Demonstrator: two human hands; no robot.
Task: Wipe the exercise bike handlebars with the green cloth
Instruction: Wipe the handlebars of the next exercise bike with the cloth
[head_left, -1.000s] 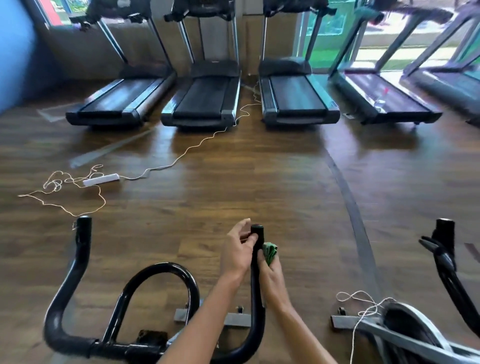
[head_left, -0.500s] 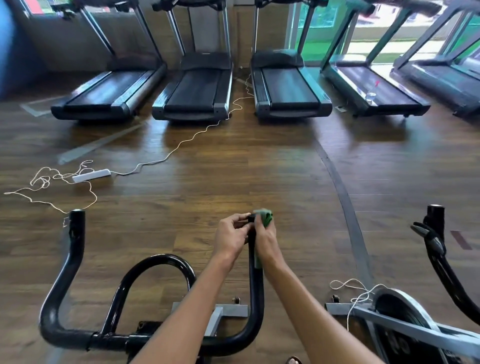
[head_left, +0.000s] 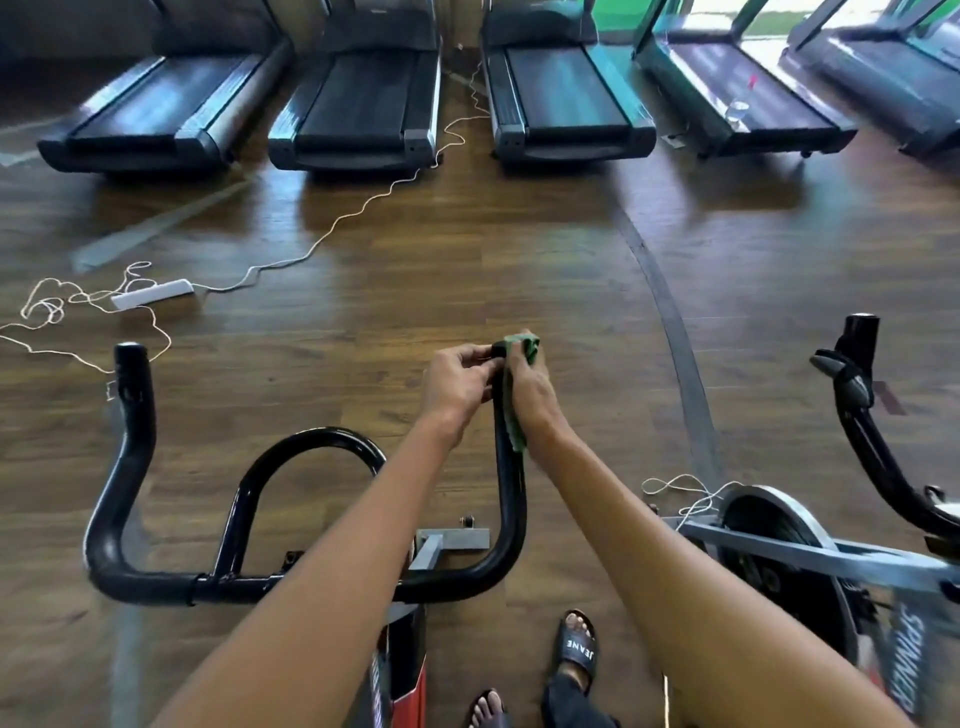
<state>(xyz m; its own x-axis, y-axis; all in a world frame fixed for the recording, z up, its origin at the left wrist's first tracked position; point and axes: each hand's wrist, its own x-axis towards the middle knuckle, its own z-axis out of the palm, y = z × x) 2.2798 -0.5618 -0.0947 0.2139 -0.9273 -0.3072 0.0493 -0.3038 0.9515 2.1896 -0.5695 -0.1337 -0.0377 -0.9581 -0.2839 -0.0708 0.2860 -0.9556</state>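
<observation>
Head view, single frame.

- Handlebars (head_left: 156, 587): black tubular set of an exercise bike, spanning 7 to 5 o'clock, with a centre loop and two forward horns. The left horn stands free at 9 o'clock; the right horn rises to the centre of the frame.
- Left hand (head_left: 457, 384): at centre, fingers curled, pinching the tip of the right horn from its left side.
- Right hand (head_left: 535, 395): just beside the left, closed round the right side of the same horn and holding the cloth against it.
- Green cloth (head_left: 530, 349): bunched between the right palm and the horn. One end shows over the horn tip, the other below the heel of the hand.
- Floor (head_left: 363, 322): dark wood planks, with a curved dark line running from 1 to 4 o'clock.
- Treadmills (head_left: 358, 104): five in a row, 10 to 2 o'clock. A clear bottle (head_left: 736, 111) stands on the fourth deck.
- Power strip (head_left: 153, 293): white, at 9 o'clock, with its white cable (head_left: 337, 223) trailing to the treadmills.
- Second bike (head_left: 779, 525): flywheel and black handlebar at 4 o'clock.
- Sandal (head_left: 577, 649): black, lettered JEANE, at 6 o'clock.
</observation>
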